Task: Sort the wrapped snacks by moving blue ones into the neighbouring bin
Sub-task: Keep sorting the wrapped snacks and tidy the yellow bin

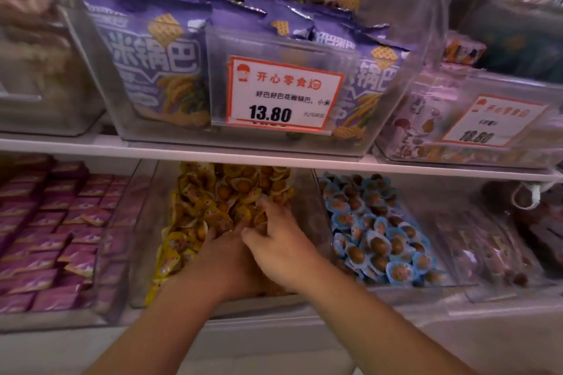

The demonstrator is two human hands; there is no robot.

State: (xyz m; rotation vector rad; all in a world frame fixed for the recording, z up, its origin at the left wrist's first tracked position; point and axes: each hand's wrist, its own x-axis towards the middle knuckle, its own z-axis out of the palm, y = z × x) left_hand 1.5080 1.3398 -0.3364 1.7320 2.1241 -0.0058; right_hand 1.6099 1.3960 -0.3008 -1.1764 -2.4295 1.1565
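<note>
Blue snacks right of yellow bin; left hand, right hand buried among yellow snacks, grip hidden.

I see a white upper shelf carrying clear bins: a middle bin of purple snack bags with a price card, and bins either side. On the lower shelf stand the yellow-snack bin, the blue-snack bin just beside it, and a bin of pink packets.
</note>
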